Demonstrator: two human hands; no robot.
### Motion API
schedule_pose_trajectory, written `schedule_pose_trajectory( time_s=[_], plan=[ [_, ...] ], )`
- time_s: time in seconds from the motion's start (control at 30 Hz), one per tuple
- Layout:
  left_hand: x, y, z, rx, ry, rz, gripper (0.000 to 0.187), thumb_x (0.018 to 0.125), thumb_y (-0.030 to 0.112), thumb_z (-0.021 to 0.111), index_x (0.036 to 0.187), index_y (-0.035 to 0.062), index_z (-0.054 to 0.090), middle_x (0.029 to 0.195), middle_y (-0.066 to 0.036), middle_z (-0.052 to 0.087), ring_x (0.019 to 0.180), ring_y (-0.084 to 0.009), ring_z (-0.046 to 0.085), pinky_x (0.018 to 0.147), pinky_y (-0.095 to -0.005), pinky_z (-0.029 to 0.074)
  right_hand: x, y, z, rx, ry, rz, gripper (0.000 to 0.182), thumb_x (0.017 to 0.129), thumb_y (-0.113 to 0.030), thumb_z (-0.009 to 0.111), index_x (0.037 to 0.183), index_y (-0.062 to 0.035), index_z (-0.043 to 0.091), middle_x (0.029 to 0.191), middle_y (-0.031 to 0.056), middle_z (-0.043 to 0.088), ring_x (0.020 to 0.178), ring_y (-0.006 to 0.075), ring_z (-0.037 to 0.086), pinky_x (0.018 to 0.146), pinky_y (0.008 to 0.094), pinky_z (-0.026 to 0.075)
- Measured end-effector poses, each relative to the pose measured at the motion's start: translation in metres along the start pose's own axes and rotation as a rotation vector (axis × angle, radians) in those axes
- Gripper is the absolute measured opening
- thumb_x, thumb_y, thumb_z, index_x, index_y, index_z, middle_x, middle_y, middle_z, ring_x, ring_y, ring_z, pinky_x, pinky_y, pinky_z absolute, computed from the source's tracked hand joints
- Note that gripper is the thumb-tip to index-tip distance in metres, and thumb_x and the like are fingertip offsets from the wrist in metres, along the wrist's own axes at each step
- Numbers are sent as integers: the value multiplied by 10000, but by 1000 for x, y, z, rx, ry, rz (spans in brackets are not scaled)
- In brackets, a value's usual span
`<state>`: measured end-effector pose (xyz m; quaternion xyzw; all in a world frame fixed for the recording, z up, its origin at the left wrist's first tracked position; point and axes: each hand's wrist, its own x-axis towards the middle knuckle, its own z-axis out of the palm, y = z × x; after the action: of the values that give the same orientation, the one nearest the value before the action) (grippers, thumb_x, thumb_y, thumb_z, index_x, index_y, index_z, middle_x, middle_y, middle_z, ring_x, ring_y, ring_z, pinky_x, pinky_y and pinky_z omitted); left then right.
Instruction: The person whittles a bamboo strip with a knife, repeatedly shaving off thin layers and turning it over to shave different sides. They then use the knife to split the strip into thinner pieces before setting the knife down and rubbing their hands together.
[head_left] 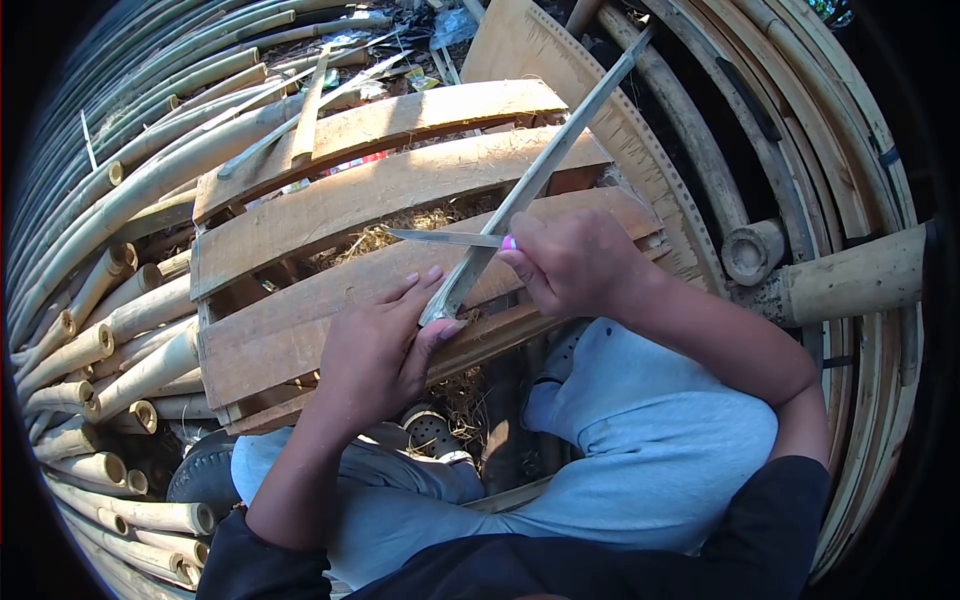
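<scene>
Over three pallet planks (pixel 380 195), one bamboo strip (pixel 560 150) pinched in left hand (pixel 375 350), one knife (pixel 445 238) clenched in right hand (pixel 575 262).

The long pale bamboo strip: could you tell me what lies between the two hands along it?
In the head view, only bare strip lies between left hand and right hand; the knife blade crosses it.

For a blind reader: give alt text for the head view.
The right hand draws a knife across a bamboo strip, gripped at its near end by the left hand, over a wooden pallet beside bamboo poles.
</scene>
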<state>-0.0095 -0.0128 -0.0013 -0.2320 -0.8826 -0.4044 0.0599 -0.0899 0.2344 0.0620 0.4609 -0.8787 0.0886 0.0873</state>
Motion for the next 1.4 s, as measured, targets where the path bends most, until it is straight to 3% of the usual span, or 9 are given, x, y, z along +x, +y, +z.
schedule_pose_trajectory(
  time_s=[0.1, 0.37, 0.47, 0.57, 0.7, 0.93, 1.07, 1.27, 1.4],
  plan=[
    [-2, 3, -1, -25, -34, -55, 448, 980, 312, 631, 1314, 13, 625, 1185, -244, 686, 1124, -405, 659, 885, -468, 550, -2, 55, 3, -179, 26, 293, 305, 1023, -273, 540, 822, -49, 583, 591, 170, 618, 559, 358, 662, 518, 459, 521],
    [-1, 1, 0, 1, 10, 52, 443, 977, 304, 637, 1311, 13, 628, 1155, -259, 689, 1064, -417, 677, 856, -472, 547, -2, 5, -2, -44, -106, 47, 309, 1025, -270, 533, 806, -58, 581, 580, 164, 610, 540, 363, 647, 514, 466, 515],
    [-1, 6, -5, -81, -83, -154, 438, 975, 300, 639, 1307, 14, 629, 1181, -237, 690, 1092, -412, 671, 879, -469, 549, -5, 81, 3, -187, 66, 252, 309, 1017, -262, 538, 805, -41, 578, 596, 180, 610, 556, 366, 652, 530, 473, 519],
    [0, 6, -5, -98, -75, -181, 433, 977, 298, 637, 1305, 15, 631, 1160, -225, 700, 1139, -403, 655, 886, -470, 549, 0, 51, -4, -159, 12, 364, 305, 1014, -260, 543, 803, -42, 574, 596, 183, 603, 578, 362, 656, 539, 465, 522],
    [1, 0, 1, -23, 19, 32, 427, 983, 297, 631, 1303, 14, 635, 1113, -242, 706, 1113, -410, 663, 861, -474, 547, -4, 12, -1, 7, 12, -19, 305, 1009, -269, 548, 813, -38, 576, 596, 182, 606, 558, 366, 650, 526, 465, 521],
    [-1, 4, -1, -54, -6, -61, 429, 981, 298, 632, 1280, -10, 640, 1069, -254, 707, 1128, -401, 660, 881, -475, 545, -4, 71, -5, -244, 46, 389, 296, 999, -234, 566, 770, -48, 545, 547, 140, 546, 526, 366, 618, 505, 478, 482],
    [0, 1, -1, -25, 11, 27, 445, 981, 299, 632, 1293, -19, 631, 1003, -276, 704, 1119, -403, 662, 864, -475, 544, -4, 15, -1, -10, 11, 23, 340, 1034, -267, 508, 785, -45, 567, 577, 156, 582, 574, 371, 638, 552, 487, 500],
    [-1, 7, -4, -88, -58, -116, 449, 979, 301, 631, 1307, -6, 626, 1073, -254, 707, 1136, -405, 655, 880, -477, 546, -5, 106, -12, -255, 8, 441, 344, 1025, -280, 519, 783, -42, 571, 586, 167, 589, 571, 367, 643, 551, 485, 506],
    [0, 2, -1, -40, 10, 20, 447, 983, 304, 626, 1304, -8, 626, 1068, -253, 709, 1133, -401, 657, 878, -478, 546, 1, 28, -3, -178, -6, 296, 354, 1028, -287, 514, 788, -38, 587, 606, 176, 612, 583, 373, 658, 558, 483, 525]
  ],
)
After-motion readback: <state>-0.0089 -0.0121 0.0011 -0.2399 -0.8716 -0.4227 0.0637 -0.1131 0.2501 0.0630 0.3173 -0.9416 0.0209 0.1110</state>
